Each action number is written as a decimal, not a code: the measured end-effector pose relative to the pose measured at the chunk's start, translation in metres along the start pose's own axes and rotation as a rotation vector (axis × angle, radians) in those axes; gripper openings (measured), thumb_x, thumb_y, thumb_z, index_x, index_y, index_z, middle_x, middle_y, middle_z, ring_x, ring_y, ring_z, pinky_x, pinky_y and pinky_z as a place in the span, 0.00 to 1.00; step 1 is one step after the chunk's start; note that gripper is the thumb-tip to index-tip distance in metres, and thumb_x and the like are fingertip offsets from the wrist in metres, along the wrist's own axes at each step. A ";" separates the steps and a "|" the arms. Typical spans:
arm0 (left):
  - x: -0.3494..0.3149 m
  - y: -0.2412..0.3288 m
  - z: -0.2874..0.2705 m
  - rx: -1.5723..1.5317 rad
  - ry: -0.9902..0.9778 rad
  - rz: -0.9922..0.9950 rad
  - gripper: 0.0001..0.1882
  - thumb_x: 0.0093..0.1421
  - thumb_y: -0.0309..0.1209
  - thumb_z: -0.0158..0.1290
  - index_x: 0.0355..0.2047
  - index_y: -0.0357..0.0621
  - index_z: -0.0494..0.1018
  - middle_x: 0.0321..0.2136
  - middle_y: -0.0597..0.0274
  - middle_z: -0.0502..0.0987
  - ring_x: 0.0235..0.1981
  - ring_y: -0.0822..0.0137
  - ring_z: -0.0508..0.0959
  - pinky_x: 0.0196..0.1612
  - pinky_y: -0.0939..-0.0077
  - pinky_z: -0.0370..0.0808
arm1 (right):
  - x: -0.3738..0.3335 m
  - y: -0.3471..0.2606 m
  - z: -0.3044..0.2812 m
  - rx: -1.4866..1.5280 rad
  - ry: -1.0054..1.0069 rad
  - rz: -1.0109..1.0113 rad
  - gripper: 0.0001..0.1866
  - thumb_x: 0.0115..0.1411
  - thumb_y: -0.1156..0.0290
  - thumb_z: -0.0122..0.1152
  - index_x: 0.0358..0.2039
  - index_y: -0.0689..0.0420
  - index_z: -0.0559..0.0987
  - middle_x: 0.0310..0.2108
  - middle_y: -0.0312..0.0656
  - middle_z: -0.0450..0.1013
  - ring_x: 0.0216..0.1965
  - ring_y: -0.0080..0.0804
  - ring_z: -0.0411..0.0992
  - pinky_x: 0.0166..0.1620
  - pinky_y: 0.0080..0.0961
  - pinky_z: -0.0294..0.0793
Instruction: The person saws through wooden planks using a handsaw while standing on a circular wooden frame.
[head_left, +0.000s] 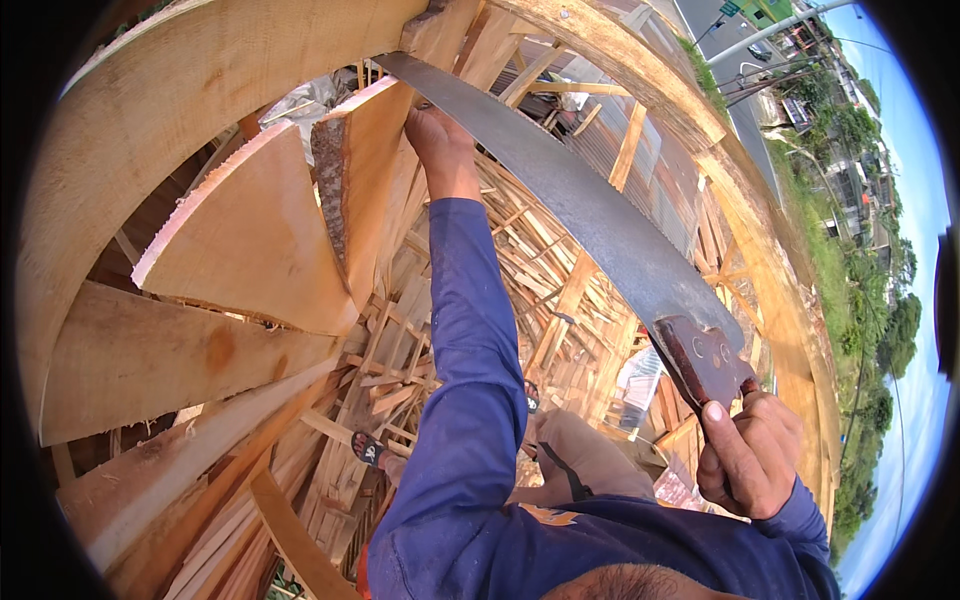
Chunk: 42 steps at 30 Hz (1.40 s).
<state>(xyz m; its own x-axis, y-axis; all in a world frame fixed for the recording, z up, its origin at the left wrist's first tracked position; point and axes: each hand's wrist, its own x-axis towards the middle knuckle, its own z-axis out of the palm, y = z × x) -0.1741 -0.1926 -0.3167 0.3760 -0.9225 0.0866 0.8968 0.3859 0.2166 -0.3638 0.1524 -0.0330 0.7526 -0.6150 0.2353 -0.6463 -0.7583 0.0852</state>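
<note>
My right hand (750, 452), at the lower right, is wrapped round the dark brown handle of a handsaw (600, 215), its index finger lying along the handle. The wide grey blade slants up and to the left, and its narrow tip meets the wood near the top. My left hand (440, 138) is just below the tip end of the blade, closed on the edge of an upright wooden board (372, 165). The board has rough bark along one side. The blade and the wood partly hide the left fingers.
Thick rough-sawn boards (245, 235) fan out on the left, below a large curved-looking beam (200, 85). Another long beam (765, 240) runs down the right. Far below lie many loose sticks (530, 240) and my sandalled foot (368, 448). A road (735, 90) and trees lie beyond.
</note>
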 end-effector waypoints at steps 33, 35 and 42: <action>0.013 0.009 -0.004 0.350 -0.037 0.140 0.28 0.69 0.51 0.46 0.59 0.43 0.65 0.55 0.57 0.70 0.54 0.63 0.72 0.59 0.65 0.69 | 0.017 0.042 0.022 0.008 0.138 -0.090 0.31 0.35 0.84 0.64 0.48 0.68 0.79 0.19 0.34 0.62 0.17 0.28 0.64 0.20 0.26 0.64; 0.011 0.008 -0.009 0.320 0.011 0.145 0.27 0.69 0.50 0.46 0.59 0.43 0.65 0.54 0.56 0.71 0.52 0.62 0.73 0.57 0.66 0.71 | 0.011 0.035 0.013 0.011 0.115 -0.062 0.32 0.36 0.82 0.65 0.48 0.68 0.79 0.19 0.35 0.62 0.18 0.29 0.65 0.21 0.27 0.64; 0.028 0.005 -0.029 0.180 0.008 0.081 0.24 0.70 0.49 0.45 0.56 0.44 0.67 0.50 0.58 0.72 0.49 0.65 0.75 0.54 0.68 0.74 | 0.021 0.037 0.012 0.041 0.092 -0.069 0.29 0.40 0.82 0.66 0.49 0.67 0.78 0.20 0.35 0.63 0.19 0.28 0.66 0.22 0.26 0.65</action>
<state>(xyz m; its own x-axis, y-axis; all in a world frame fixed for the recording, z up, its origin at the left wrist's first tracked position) -0.1521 -0.2161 -0.3412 0.4479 -0.8882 0.1028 0.8074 0.4511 0.3802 -0.3704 0.1095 -0.0365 0.7794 -0.5400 0.3179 -0.5862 -0.8075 0.0656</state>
